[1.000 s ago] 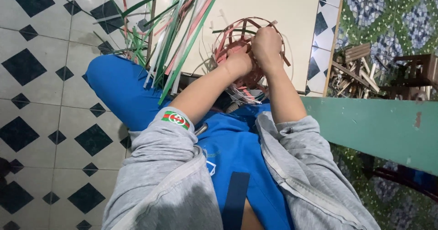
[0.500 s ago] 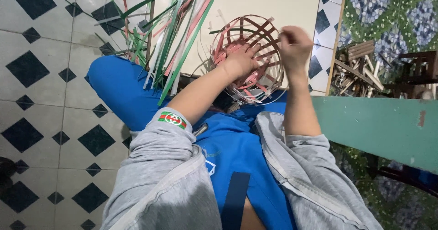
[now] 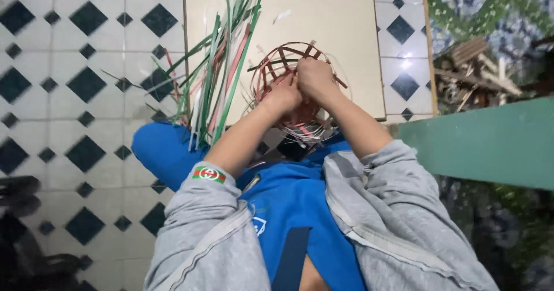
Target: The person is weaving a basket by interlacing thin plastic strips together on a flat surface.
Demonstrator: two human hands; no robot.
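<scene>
Right now you are mid-weave on the basket (image 3: 297, 89), a half-built round frame of reddish and pale strips held over your lap, in front of the board (image 3: 340, 31). Your left hand (image 3: 281, 98) is closed on the near side of the weave, and your right hand (image 3: 314, 77) pinches a strip at the rim; both touch the basket. Next, I judge, you need a firm pull to seat that strip. The loose strips (image 3: 222, 66) lie just left of your left hand.
</scene>
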